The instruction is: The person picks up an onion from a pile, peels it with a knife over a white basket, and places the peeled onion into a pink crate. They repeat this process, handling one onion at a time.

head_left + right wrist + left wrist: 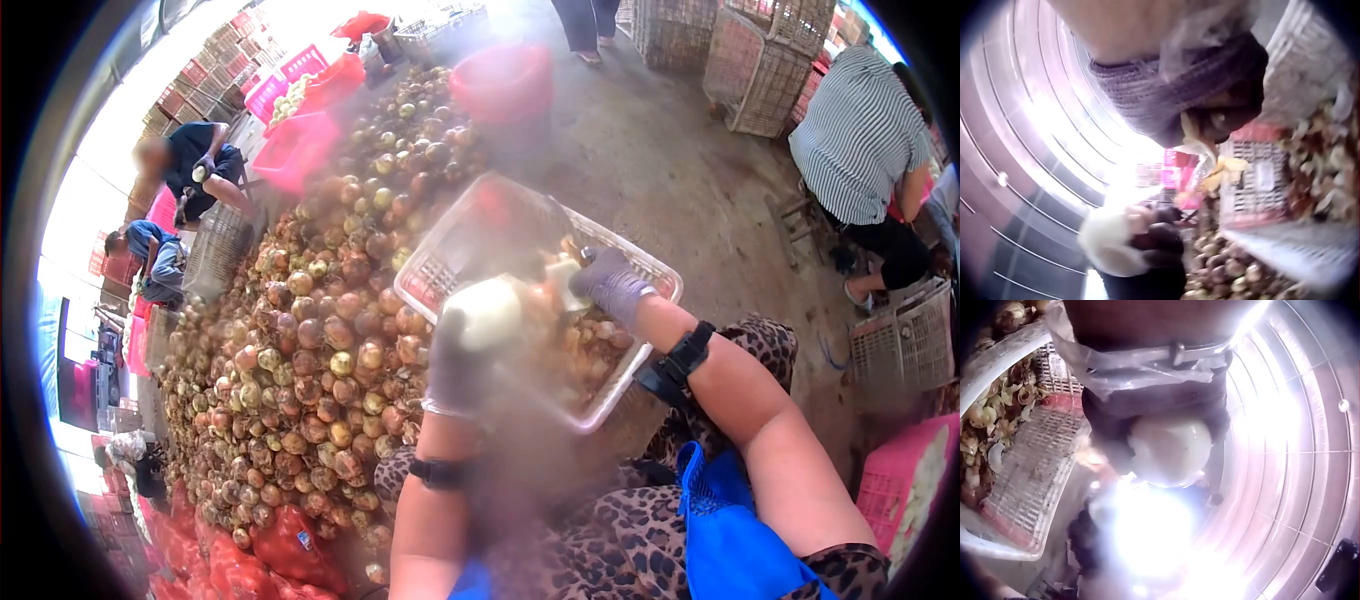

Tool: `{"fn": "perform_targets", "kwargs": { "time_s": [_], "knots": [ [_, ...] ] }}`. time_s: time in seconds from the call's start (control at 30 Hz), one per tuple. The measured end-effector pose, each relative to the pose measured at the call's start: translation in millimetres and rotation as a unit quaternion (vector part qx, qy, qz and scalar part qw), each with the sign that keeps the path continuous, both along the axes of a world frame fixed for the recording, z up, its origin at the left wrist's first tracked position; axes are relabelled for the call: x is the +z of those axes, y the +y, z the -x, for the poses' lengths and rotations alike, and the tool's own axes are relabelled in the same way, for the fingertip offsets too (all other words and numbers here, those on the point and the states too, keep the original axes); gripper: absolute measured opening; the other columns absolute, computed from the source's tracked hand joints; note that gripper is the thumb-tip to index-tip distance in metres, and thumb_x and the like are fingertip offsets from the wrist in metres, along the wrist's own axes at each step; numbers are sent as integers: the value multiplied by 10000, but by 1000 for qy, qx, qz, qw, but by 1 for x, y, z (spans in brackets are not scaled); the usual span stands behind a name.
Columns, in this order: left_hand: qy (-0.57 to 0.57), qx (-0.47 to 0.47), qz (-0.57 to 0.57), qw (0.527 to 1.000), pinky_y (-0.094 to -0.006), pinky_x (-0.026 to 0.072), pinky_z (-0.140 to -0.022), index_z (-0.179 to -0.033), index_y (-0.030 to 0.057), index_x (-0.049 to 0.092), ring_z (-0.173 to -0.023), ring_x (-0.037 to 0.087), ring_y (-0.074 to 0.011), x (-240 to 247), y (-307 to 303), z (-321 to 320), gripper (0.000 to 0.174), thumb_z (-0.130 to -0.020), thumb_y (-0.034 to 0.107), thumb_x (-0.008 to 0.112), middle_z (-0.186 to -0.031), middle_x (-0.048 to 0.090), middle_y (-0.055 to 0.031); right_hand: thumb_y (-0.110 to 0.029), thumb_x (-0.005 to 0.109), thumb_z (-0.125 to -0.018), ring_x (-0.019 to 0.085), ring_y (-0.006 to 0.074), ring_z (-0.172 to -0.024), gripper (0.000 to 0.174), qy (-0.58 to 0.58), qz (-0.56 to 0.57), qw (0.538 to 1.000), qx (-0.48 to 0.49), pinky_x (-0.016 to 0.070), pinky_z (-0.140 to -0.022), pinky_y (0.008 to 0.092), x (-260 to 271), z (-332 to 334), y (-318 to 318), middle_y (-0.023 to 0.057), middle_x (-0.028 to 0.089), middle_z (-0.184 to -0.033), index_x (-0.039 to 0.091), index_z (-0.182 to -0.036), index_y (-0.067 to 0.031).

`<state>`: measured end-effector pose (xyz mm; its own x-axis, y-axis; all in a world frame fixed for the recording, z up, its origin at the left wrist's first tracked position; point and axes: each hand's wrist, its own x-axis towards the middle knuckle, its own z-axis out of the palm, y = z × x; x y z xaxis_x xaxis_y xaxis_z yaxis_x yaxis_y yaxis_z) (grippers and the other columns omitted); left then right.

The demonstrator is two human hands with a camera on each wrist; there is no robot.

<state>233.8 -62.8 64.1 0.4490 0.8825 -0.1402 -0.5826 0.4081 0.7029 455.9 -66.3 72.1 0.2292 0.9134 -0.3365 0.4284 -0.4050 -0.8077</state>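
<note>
A white peeled onion (487, 312) sits in my gloved left hand (455, 375), over the near side of a white plastic basket (625, 245). The left wrist view shows the pale onion (1172, 450) against the dark glove, with strong glare below it. My gloved right hand (612, 283) is over the basket's right part, fingers curled. In the right wrist view the right hand (1179, 94) pinches strips of yellowish onion skin (1225, 172) that hang from its fingers. Loose onion skins (600, 345) lie in the basket. Haze blurs the middle of the head view.
A large heap of unpeeled onions (310, 350) spreads to the left of the basket. Red net sacks (290, 550) lie at its near end. Pink tubs (500, 85) stand beyond. Seated people (865, 140) are on both sides. A pink crate (895, 480) is at the right.
</note>
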Motion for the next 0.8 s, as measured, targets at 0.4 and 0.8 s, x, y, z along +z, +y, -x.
{"fn": "perform_targets", "kwargs": {
  "time_s": [0.4, 0.8],
  "knots": [
    [188, 64, -150, 968, -362, 488, -882, -1256, 26, 435, -1017, 560, -254, 24, -7, -16, 783, -623, 331, 779, -1114, 548, -139, -132, 662, -711, 561, 93, -762, 413, 337, -100, 923, 159, 466, -700, 240, 38, 22, -25, 18, 631, -866, 575, -1100, -23],
    [70, -24, -82, 994, -374, 506, -859, -1253, 13, 440, -1020, 574, -264, 16, -10, -19, 866, -661, 603, 668, -1158, 537, -162, -89, 669, -670, 589, 122, -700, 204, 256, -124, 955, 86, 478, -636, 271, 12, 14, -31, 51, 634, -769, 639, -852, 0]
  ]
}}
